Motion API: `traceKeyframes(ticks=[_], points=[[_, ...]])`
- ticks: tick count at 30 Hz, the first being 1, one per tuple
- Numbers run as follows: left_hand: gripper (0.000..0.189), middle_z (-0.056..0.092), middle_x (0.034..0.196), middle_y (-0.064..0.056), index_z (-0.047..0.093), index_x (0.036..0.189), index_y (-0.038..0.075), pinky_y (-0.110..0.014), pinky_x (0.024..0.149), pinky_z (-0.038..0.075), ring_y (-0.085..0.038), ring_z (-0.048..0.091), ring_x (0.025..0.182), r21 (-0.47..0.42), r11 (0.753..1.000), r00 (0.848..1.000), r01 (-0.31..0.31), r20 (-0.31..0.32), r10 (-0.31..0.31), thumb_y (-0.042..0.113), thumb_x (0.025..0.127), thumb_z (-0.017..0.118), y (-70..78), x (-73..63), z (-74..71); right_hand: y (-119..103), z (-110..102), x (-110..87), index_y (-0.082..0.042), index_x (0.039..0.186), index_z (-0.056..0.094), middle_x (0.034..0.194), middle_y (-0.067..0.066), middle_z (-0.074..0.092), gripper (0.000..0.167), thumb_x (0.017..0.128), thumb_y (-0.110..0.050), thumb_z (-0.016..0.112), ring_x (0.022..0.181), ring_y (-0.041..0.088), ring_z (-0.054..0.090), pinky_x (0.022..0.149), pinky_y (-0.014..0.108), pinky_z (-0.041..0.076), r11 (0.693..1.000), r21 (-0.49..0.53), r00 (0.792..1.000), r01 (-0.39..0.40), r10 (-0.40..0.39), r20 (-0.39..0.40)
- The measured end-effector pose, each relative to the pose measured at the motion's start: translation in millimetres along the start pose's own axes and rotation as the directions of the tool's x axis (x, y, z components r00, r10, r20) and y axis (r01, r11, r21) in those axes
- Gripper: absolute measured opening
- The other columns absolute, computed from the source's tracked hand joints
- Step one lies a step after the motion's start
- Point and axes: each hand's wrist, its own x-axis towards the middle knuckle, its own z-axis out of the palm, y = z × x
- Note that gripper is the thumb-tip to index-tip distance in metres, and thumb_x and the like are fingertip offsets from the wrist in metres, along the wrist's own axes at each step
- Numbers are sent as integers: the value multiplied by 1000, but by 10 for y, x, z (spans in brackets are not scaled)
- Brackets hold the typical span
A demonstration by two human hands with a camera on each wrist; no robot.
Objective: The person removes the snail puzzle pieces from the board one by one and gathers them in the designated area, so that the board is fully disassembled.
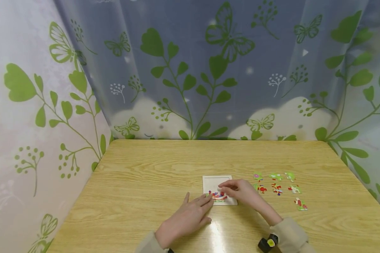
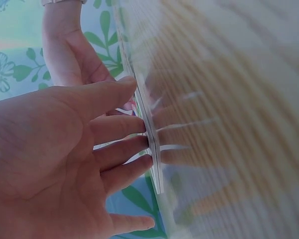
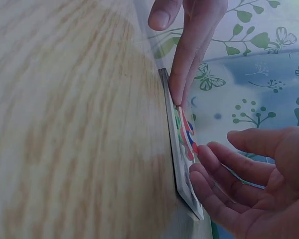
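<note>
A white puzzle tray (image 1: pixel 208 182) lies on the table, with joined, brightly coloured jigsaw pieces (image 1: pixel 220 198) along its near part. My left hand (image 1: pixel 188 215) rests its straight fingertips on the tray's left side, at the pieces' edge; in the left wrist view its fingers (image 2: pixel 122 149) meet the tray's thin edge (image 2: pixel 150 137). From the right, my right hand (image 1: pixel 244 194) reaches over the tray. The right wrist view has its loosely bent fingers (image 3: pixel 222 184) touching the right end of the joined pieces (image 3: pixel 187 133), thumb apart, nothing visibly pinched.
Several loose jigsaw pieces (image 1: pixel 277 189) lie spread in rows on the wooden table (image 1: pixel 145 168), right of the tray. One piece (image 1: pixel 301 204) lies nearer than the others. A patterned curtain (image 1: pixel 183 70) stands behind the table. A black wrist device (image 1: pixel 267 243) sits by the right sleeve.
</note>
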Motion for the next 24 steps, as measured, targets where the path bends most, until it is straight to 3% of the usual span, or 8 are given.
traceKeyframes(ticks=[13, 24], points=[[58, 45, 157, -2, 50, 150, 13, -66, 112, 35, -20, 43, 144, 23, 1000, 1000, -3, -15, 3, 38, 99, 63, 12, -2, -28, 17, 25, 35, -1, 118, 70, 93, 5, 69, 29, 90, 1, 71, 84, 20, 71, 68, 24, 55, 994, 110, 1000, 26, -28, 13], [59, 44, 158, -3, 50, 150, 13, -67, 112, 34, -21, 43, 144, 12, 1000, 1000, -2, -21, 2, 38, 98, 64, 15, -9, -41, 25, 44, 32, -9, 104, 76, 90, 0, 74, 16, 89, -4, 74, 81, 10, 68, 72, 23, 55, 998, 30, 998, 56, -57, 35]])
